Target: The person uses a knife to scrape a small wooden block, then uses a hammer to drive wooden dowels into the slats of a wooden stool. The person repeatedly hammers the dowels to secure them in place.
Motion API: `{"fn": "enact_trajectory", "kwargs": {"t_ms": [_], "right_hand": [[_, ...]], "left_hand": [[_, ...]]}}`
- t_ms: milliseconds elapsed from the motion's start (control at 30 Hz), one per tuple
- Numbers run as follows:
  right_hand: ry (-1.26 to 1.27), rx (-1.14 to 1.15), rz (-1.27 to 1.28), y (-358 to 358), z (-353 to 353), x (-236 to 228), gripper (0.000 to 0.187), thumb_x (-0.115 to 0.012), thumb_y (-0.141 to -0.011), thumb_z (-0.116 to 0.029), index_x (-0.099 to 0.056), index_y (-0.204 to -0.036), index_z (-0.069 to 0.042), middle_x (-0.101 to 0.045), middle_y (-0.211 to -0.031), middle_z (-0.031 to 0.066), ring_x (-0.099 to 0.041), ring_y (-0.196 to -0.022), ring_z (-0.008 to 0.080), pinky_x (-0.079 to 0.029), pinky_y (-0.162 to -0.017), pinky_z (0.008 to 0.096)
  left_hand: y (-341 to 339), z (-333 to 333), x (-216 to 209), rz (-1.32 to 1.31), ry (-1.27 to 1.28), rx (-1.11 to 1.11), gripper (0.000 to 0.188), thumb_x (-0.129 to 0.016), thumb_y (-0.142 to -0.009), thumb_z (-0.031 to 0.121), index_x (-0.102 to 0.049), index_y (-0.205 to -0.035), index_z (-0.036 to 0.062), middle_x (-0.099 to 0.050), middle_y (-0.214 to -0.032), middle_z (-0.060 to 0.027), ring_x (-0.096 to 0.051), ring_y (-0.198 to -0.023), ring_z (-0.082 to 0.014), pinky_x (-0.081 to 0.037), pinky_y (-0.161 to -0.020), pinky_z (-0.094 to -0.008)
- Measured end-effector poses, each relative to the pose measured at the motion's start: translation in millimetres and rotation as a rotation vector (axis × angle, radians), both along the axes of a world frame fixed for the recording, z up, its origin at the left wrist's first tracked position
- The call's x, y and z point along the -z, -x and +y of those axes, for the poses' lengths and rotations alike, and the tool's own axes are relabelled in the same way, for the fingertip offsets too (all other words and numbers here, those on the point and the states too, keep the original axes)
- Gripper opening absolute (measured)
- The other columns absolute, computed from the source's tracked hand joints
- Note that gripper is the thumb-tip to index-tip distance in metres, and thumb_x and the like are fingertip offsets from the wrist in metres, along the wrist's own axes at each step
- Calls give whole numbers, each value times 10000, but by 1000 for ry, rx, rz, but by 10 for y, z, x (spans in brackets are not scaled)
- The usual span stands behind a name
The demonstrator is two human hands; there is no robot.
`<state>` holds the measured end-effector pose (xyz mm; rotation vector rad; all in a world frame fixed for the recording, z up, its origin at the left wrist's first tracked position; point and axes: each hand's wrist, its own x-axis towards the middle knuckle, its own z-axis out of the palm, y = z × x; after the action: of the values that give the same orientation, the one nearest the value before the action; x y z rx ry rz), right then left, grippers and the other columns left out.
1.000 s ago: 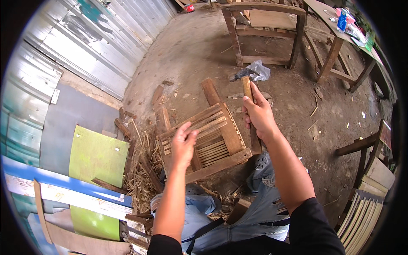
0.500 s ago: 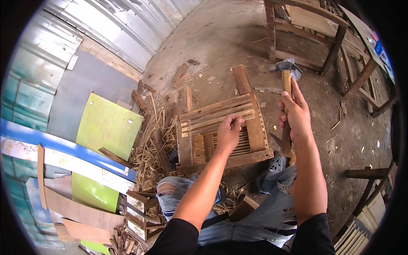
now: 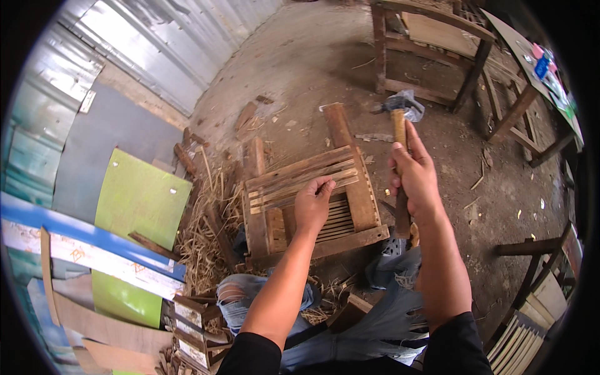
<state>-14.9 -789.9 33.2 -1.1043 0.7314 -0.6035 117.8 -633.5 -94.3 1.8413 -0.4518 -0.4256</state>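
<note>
In front of my knees lies a brown wooden chair or stool frame (image 3: pixel 367 209), with thick side posts and a row of thin bars inside. Several thin wooden slats (image 3: pixel 273 194) lie across its upper part, side by side. My left hand (image 3: pixel 310 209) is over the slats, thumb and fingertips pinched together. Whatever is in that pinch is too small to make out. My right hand (image 3: pixel 419 178) is closed around the wooden handle of a hammer (image 3: pixel 399 127), held upright beside the frame's right side, its dark metal head on top.
Wood shavings (image 3: pixel 203 231) and offcuts heap up left of the frame. Beyond them, green panels (image 3: pixel 144 194) lean near a corrugated metal wall (image 3: pixel 144 44). A wooden chair frame (image 3: pixel 431 53) stands at the far right, beside a table (image 3: pixel 531 69). Another slatted piece (image 3: pixel 515 344) is at lower right.
The view has shifted, so everything appears further left and mostly a little lower. Both hands keep nearly the same place relative to the frame, and the hammer stays raised.
</note>
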Motion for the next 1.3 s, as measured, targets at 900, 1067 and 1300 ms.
{"fn": "enact_trajectory", "kwargs": {"t_ms": [900, 1067, 1300], "right_hand": [[-79, 11, 5, 49, -94, 33, 617, -516, -1013, -138, -253, -1566, -213, -488, -755, 0, -420, -507, 73, -396, -433, 259], [-26, 19, -14, 29, -80, 32, 627, -522, -1002, -113, -249, -1564, -161, -502, -733, 7, -427, -476, 74, -384, -395, 252], [-39, -7, -8, 31, -75, 62, 634, -516, -1011, -119, -236, -1572, -219, -499, -746, 5, -434, -501, 84, -408, -441, 265]], "left_hand": [[127, -399, 242, -546, -397, 68, 238, -615, -944, 420, -745, -959, 221, -633, -1037, 47, -505, -1101, -232, -328, -967, -491], [119, -406, 227, -459, -450, 55, 257, -615, -938, 416, -742, -987, 199, -640, -1088, 24, -508, -1134, -260, -318, -1001, -515], [140, -381, 281, -544, -450, 79, 241, -587, -966, 400, -731, -1035, 220, -614, -1099, 59, -501, -1098, -246, -316, -982, -516]]}}
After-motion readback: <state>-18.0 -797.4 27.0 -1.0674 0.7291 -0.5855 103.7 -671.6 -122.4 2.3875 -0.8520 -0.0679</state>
